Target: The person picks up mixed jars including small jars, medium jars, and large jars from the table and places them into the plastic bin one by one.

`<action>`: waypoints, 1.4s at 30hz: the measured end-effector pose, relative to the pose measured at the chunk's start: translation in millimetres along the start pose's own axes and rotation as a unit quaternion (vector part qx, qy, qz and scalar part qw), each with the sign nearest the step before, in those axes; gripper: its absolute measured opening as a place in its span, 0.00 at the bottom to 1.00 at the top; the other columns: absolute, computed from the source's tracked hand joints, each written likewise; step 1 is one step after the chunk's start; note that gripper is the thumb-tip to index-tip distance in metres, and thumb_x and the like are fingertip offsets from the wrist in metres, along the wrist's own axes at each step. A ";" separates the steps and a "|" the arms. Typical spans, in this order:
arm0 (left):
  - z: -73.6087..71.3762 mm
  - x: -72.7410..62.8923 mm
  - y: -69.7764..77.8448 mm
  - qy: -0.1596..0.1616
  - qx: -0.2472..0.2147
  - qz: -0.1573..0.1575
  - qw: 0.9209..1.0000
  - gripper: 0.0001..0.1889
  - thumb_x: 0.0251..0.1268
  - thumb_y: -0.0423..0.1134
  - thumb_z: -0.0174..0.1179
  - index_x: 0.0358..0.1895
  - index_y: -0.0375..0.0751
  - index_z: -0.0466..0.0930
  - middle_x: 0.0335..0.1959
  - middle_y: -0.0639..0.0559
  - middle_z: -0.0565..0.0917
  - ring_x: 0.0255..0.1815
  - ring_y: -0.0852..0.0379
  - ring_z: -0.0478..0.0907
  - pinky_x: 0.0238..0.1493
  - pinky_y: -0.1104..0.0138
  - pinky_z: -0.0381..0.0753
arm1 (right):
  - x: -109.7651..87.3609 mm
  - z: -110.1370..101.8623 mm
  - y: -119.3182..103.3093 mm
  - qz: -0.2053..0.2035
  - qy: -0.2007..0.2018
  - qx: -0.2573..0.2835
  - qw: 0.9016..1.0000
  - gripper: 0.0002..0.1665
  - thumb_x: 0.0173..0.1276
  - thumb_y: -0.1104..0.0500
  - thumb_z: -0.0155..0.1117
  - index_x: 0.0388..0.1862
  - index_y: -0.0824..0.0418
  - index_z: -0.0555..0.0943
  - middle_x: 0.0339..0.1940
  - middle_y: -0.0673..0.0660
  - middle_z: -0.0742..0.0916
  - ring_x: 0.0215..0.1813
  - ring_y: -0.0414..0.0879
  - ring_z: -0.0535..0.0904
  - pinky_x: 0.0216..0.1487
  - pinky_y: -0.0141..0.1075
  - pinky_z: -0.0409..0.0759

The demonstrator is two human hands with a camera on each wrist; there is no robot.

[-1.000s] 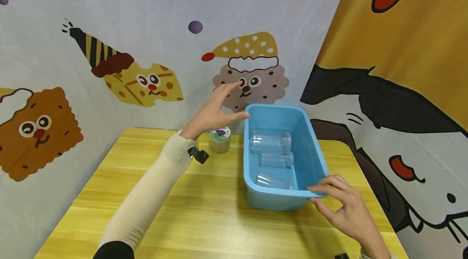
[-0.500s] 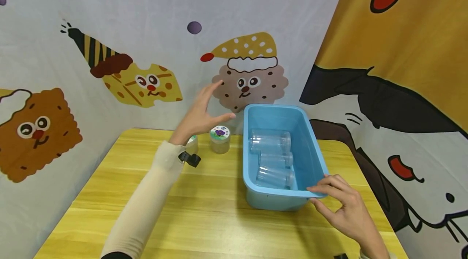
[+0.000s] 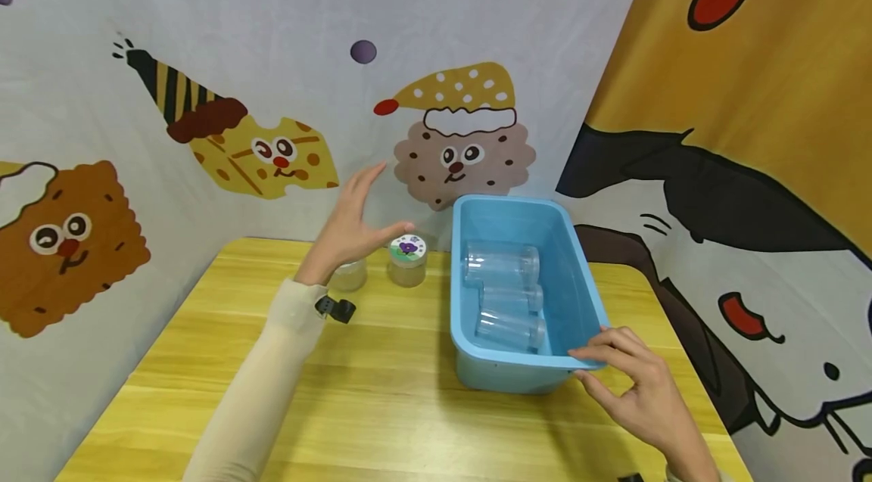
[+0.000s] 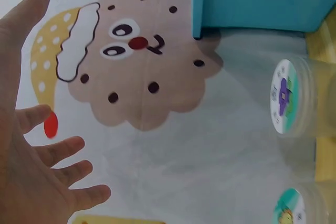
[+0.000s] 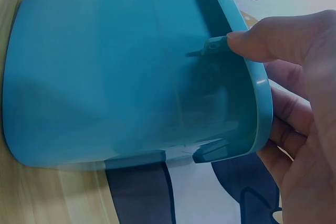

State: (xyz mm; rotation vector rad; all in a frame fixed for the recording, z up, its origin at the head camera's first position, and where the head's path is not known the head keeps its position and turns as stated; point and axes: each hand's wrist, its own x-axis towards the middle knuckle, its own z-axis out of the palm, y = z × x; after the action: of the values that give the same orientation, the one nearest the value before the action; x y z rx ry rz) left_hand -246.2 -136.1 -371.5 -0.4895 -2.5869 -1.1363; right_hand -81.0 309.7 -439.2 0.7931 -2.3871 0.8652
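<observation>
My right hand pinches the near right corner of a light-blue plastic bin, thumb below the rim and fingers over it. Inside the bin lie several clear plastic jars on their sides, among them a larger one at the back and another near the front. My left hand holds nothing, its fingers spread in the air. Behind and below it stand a lidded clear jar, partly hidden by the wrist, and a second jar with a purple-flower lid. Both lids also show in the left wrist view.
Everything stands on a yellow wood-grain table. A printed cloth with cartoon biscuits and cheese hangs right behind the table's far edge, close to the bin. More cartoon cloth hangs at the right side.
My left hand has moved left, away from the bin's left edge, uncovering the lidded jars. The nearest jar in the bin has rolled slightly back, toward the others. The right hand stays on the rim.
</observation>
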 end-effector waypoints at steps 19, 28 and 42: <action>6.5 -25.5 -50.9 0.030 -0.011 -0.051 0.998 0.57 0.54 0.69 0.71 0.83 0.71 0.43 0.85 0.48 0.48 0.85 0.44 0.45 0.76 0.32 0.57 | -0.8 2.9 -0.2 0.001 0.004 -0.001 1.000 0.30 0.44 0.72 0.84 0.45 0.47 0.91 0.41 0.42 0.85 0.47 0.33 0.75 0.54 0.18 0.71; 16.2 -36.3 -79.0 0.038 -0.018 -0.087 0.995 0.59 0.55 0.69 0.70 0.84 0.66 0.40 0.85 0.46 0.47 0.85 0.40 0.46 0.76 0.32 0.56 | -0.6 2.6 -1.1 0.012 0.001 -0.003 1.000 0.28 0.44 0.72 0.84 0.44 0.49 0.91 0.42 0.42 0.85 0.47 0.33 0.75 0.57 0.17 0.70; 26.8 -49.4 -112.2 0.028 -0.075 -0.171 0.982 0.63 0.54 0.70 0.71 0.85 0.58 0.38 0.85 0.41 0.46 0.83 0.34 0.48 0.75 0.30 0.54 | -2.5 2.5 -1.4 0.039 -0.003 -0.006 0.999 0.27 0.45 0.71 0.84 0.44 0.49 0.91 0.42 0.42 0.85 0.49 0.33 0.75 0.58 0.16 0.69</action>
State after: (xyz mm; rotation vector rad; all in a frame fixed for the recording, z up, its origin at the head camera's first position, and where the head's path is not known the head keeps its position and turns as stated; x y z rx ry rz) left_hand -250.4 -196.8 -481.2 -0.0363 -2.6136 -1.4384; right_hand -78.8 308.0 -441.8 0.7023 -2.4407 0.8799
